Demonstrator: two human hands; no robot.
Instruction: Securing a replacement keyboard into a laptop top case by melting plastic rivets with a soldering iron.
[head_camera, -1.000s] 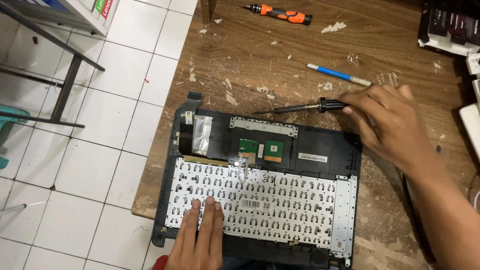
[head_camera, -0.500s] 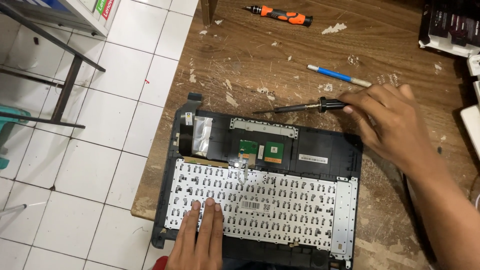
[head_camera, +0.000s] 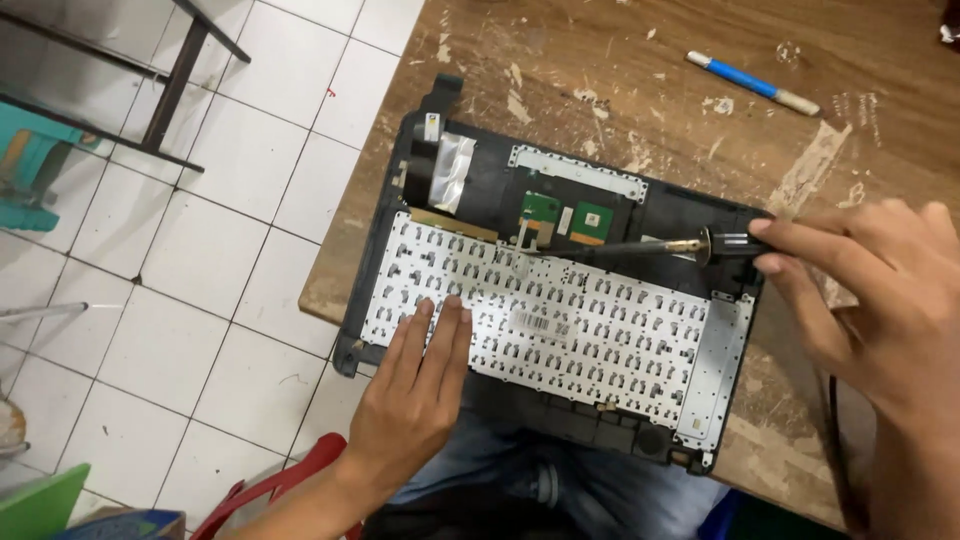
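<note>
Metal keyboard backplate (head_camera: 560, 325) under flat left hand (head_camera: 415, 395); right hand (head_camera: 870, 290) pinches soldering iron (head_camera: 640, 248).

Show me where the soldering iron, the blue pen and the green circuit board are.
soldering iron (head_camera: 640, 247): head view, on its dark metal shaft.
blue pen (head_camera: 748, 82): head view, on the blue barrel.
green circuit board (head_camera: 592, 221): head view, on the right green square.

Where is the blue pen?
In the head view, the blue pen lies on the wooden table, top right, beyond the laptop case and apart from the right hand.
</note>
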